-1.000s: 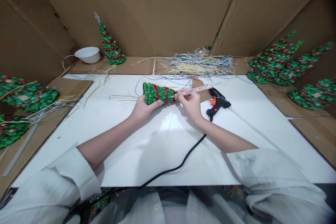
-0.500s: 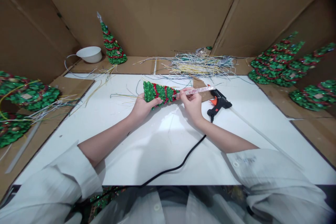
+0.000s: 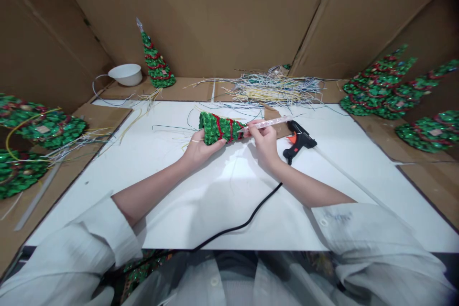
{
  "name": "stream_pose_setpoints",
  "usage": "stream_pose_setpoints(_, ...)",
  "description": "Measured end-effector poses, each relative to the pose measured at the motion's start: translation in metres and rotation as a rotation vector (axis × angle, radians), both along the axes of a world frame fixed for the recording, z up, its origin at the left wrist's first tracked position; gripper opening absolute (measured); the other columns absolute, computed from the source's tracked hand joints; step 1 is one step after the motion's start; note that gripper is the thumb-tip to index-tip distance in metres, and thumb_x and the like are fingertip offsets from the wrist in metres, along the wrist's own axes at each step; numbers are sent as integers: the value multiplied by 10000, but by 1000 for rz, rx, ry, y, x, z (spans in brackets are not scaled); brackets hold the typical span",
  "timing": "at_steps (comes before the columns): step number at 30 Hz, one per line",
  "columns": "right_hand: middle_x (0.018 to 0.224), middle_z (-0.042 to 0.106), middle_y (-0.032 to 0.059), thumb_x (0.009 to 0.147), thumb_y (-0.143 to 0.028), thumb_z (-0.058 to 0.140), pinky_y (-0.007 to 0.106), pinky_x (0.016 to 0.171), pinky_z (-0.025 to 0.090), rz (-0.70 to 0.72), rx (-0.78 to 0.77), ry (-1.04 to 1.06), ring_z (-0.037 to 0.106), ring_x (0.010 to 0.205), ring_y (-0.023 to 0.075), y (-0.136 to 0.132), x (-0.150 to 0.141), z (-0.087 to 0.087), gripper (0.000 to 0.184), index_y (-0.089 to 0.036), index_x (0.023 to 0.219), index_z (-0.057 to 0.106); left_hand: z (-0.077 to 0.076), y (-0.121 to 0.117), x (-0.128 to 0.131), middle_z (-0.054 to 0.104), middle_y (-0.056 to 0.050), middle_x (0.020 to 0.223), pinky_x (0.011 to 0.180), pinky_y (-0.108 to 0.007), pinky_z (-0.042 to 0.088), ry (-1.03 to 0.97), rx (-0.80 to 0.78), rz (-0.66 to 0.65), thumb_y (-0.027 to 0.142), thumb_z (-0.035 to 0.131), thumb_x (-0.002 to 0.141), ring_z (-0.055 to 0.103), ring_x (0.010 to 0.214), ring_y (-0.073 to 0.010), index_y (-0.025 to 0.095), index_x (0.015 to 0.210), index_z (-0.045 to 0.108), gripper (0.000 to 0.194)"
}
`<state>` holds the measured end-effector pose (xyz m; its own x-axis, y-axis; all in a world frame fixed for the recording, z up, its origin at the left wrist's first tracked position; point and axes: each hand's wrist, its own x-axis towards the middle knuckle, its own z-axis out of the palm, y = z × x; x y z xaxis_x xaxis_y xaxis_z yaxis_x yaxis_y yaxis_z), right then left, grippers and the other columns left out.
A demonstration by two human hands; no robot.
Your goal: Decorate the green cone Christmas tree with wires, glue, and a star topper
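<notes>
A small green Christmas tree with red garland (image 3: 223, 129) lies on its side just above the white board, its wide base to the left and its narrow end to the right. My left hand (image 3: 202, 148) is wrapped around the base end, thumb along the near side. Closed fingers of my right hand (image 3: 264, 139) grip a slim pointed tool with a red-and-white handle (image 3: 274, 122). Its tip rests against or very near the tree's narrow end; contact is hard to tell. The tree's top is partly hidden by the right fingers.
A black glue gun (image 3: 300, 141) lies right of my right hand, its cord (image 3: 247, 222) running toward me. Behind lies a heap of wires (image 3: 276, 90). A white bowl (image 3: 126, 75) and a finished-looking tree (image 3: 157, 64) stand back left. More trees (image 3: 376, 83) line both sides.
The tree has shifted slightly right and rolled a little in my left hand. The pointed tool stays at the narrow end, in my right hand.
</notes>
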<state>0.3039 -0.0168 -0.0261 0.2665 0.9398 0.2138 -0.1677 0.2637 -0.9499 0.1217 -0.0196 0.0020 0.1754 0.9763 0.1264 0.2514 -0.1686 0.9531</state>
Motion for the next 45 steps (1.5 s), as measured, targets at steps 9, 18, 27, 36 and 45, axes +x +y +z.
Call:
stream_pose_setpoints(9,706,590,0,810,-446,625,289,643,514,-69,202,-237,610,645,144,-13,5,5,240,-215,796,562,-2,-3,-20,680,-30,878,804,-259,450,26,223,148,524,663,724,599,856,-180,190,896,649,376)
stream_pose_setpoints(18,878,652,-7,868,-263,597,299,699,542,50,534,-461,672,717,140,-41,-6,2,102,-265,967,619,7,-22,-41,663,-44,1021,1075,-445,230,283,705,221,571,701,696,523,1132,-271,251,941,641,408)
stream_pose_setpoints(27,855,720,10,854,-260,596,359,720,567,136,669,-648,693,788,180,-52,-8,3,98,-267,950,620,7,-32,-20,677,-18,786,1075,-536,208,159,329,-13,405,755,667,529,1136,-328,249,824,693,230)
stream_pose_setpoints(36,840,694,6,862,-199,557,363,714,556,123,745,-596,679,769,181,-53,-9,4,135,-276,964,600,11,-38,-22,657,-20,792,1017,-445,326,139,452,80,449,633,799,570,1047,-259,226,757,663,228)
stream_pose_setpoints(45,908,664,78,950,-285,355,413,929,368,-120,407,-1359,590,915,226,-23,26,34,265,-212,969,608,14,30,-69,528,35,680,646,-225,360,-328,412,575,177,404,885,587,682,-62,159,740,511,181)
